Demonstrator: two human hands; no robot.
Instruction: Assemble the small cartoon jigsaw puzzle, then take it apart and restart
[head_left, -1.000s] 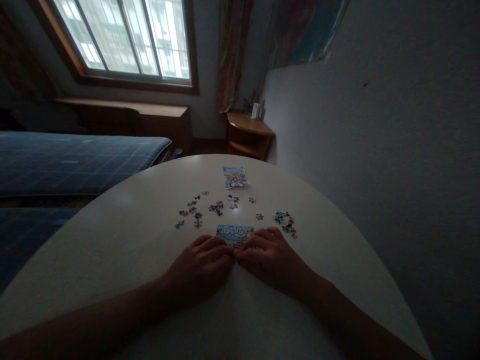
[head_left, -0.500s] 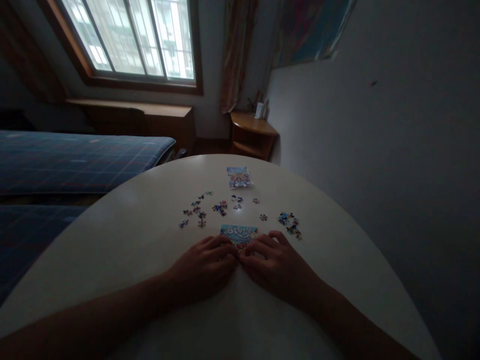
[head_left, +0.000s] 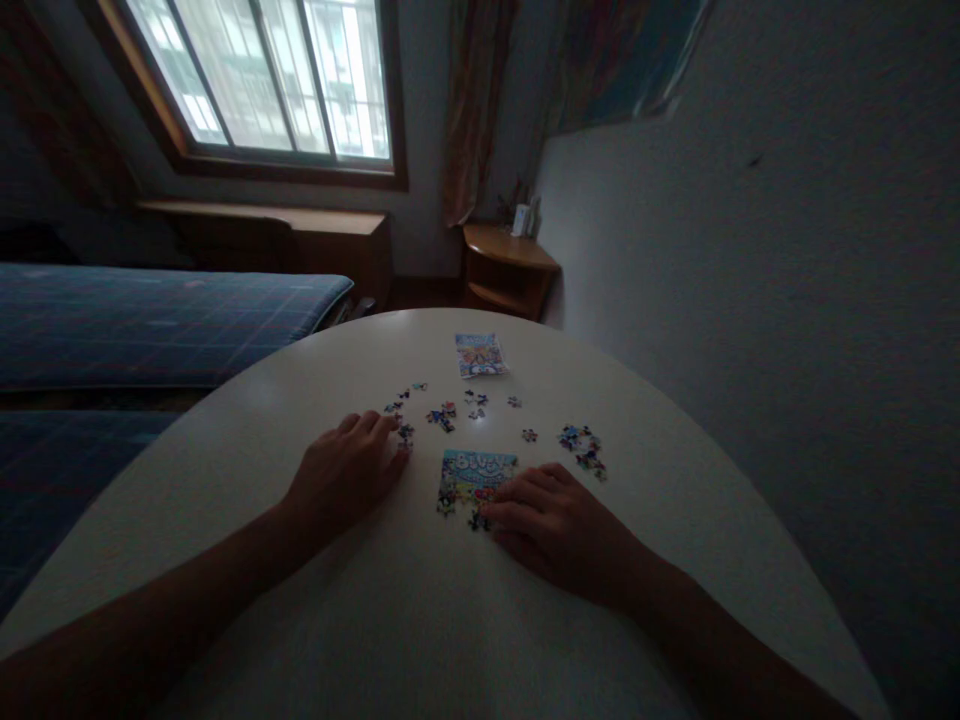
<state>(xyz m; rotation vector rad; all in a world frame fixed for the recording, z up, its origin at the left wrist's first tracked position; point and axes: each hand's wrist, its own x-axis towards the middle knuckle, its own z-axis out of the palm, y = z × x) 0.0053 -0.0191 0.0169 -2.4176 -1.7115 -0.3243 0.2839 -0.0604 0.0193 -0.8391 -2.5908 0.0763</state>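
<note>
A partly joined jigsaw puzzle (head_left: 474,478) with blue lettering lies on the round white table (head_left: 420,620). My right hand (head_left: 551,522) rests on its lower right edge, fingers bent and pressed on the pieces. My left hand (head_left: 346,472) lies to the left of the puzzle, fingers stretched out over loose pieces (head_left: 399,412); whether a piece is under the fingertips is hidden. More loose pieces (head_left: 444,414) are scattered beyond the puzzle, and a small pile of pieces (head_left: 583,448) sits to the right.
A small picture card (head_left: 480,355) lies at the table's far side. A bed with a blue checked cover (head_left: 150,320) stands to the left. A wooden corner shelf (head_left: 508,268) and a window (head_left: 262,80) are behind. A bare wall runs along the right.
My left hand has left the puzzle and moved left and forward onto the loose pieces. The puzzle's left half now shows. My right hand has stayed on the puzzle's right edge.
</note>
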